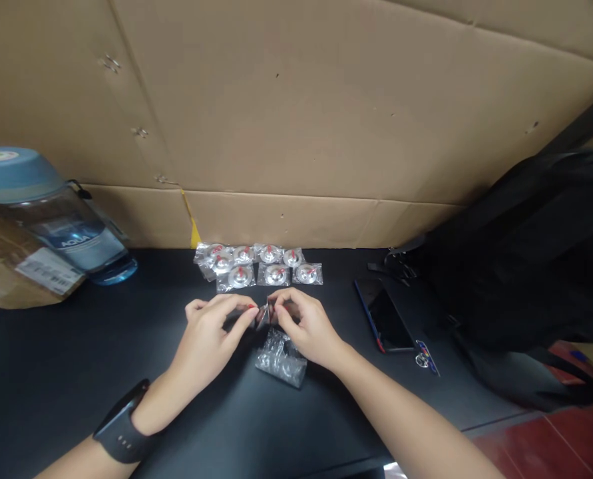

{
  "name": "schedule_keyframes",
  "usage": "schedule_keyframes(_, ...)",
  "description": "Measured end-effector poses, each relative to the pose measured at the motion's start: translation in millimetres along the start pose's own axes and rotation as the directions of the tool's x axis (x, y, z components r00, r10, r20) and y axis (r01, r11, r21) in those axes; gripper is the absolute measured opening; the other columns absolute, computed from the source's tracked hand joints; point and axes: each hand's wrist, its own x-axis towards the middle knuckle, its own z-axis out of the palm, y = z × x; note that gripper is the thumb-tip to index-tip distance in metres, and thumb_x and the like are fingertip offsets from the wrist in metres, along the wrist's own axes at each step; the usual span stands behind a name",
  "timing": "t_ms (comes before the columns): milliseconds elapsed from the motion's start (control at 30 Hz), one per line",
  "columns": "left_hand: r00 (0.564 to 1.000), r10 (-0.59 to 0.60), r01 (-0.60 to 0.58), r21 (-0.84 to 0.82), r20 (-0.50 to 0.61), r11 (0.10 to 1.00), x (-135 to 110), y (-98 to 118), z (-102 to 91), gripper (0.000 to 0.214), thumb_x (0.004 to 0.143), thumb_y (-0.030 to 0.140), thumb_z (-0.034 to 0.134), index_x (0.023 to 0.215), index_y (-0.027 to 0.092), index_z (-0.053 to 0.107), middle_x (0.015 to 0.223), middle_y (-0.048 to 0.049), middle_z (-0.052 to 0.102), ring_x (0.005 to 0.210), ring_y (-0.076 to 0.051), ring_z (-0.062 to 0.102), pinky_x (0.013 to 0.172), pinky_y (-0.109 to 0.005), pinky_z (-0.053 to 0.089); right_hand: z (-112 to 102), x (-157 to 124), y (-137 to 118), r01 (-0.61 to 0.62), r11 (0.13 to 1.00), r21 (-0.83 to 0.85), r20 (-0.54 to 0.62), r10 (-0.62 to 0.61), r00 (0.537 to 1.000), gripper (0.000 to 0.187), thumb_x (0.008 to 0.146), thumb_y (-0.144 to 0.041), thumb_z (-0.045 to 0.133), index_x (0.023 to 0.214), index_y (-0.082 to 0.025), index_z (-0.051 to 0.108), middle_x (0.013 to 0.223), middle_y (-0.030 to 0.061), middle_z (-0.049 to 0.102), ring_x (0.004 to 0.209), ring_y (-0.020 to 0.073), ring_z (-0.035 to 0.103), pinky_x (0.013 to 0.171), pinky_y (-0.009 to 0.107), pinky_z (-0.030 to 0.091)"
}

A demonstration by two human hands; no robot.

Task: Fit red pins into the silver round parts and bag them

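Note:
My left hand [216, 326] and my right hand [306, 326] meet at the middle of the black table, each with thumb and forefinger pinched. Between them is a small shiny plastic packet [263, 315], gripped from both sides; the fingers hide most of it and its contents. Specks of red show at both fingertips. Just below lies a crinkled clear plastic wrapper [282, 359], partly under my right hand. Beyond the hands sit several round silver metal pieces with red marks, such as this bagged one [239, 276], each in clear plastic, in two rough rows.
A large blue-lidded water bottle [84, 233] leans by a brown parcel [6, 266] at left. On the right are a phone [387, 318], a keyring [426, 358] and a black bag [520, 253]. A cardboard wall [301, 120] stands along the table's back.

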Motion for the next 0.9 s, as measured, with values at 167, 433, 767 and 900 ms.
schedule_keyframes(167,1.0,-0.013,0.014,-0.054,0.024,0.998,-5,6,1.9,0.02,0.102,0.041,0.057,0.098,0.027,0.07,0.101,0.0034,0.079,0.094,-0.021,0.073,0.087,-0.036,0.032,4,-5,-5,-0.074,0.994,0.075,0.012,0.073,0.997,0.006,0.096,-0.023,0.061,0.092,-0.02,0.063,0.125,0.009,0.07,0.096,0.0186,0.072,0.085,0.03,0.059)
schedule_keyframes(433,0.999,-0.034,0.036,-0.045,0.039,0.998,-3,6,0.1,0.023,0.101,0.044,0.057,0.097,0.027,0.071,0.101,0.0032,0.079,0.089,-0.021,0.073,0.087,-0.035,0.034,10,-6,-2,-0.256,0.827,0.501,0.104,0.235,0.966,0.027,0.094,-0.036,0.07,0.118,-0.024,0.066,0.122,0.0062,0.068,0.084,0.017,0.075,0.076,0.033,0.066)
schedule_keyframes(767,0.994,-0.024,0.035,-0.104,0.107,0.994,-3,4,-0.1,0.027,0.103,0.046,0.053,0.099,0.027,0.071,0.101,0.0021,0.078,0.078,-0.018,0.067,0.081,-0.033,0.043,-3,-5,4,-0.201,0.854,0.481,0.212,0.11,0.971,0.053,0.082,-0.026,0.084,0.132,-0.03,0.067,0.142,0.0083,0.059,0.091,0.0162,0.075,0.088,0.036,0.063)
schedule_keyframes(900,0.988,-0.023,0.039,-0.106,0.152,0.994,-3,5,-0.4,0.027,0.103,0.047,0.052,0.104,0.027,0.069,0.107,0.001,0.077,0.081,-0.019,0.066,0.082,-0.034,0.044,-7,-4,5,-0.28,0.85,0.446,0.263,0.175,0.949,0.059,0.079,-0.032,0.087,0.133,-0.026,0.065,0.117,0.006,0.072,0.086,0.0171,0.074,0.084,0.035,0.063)
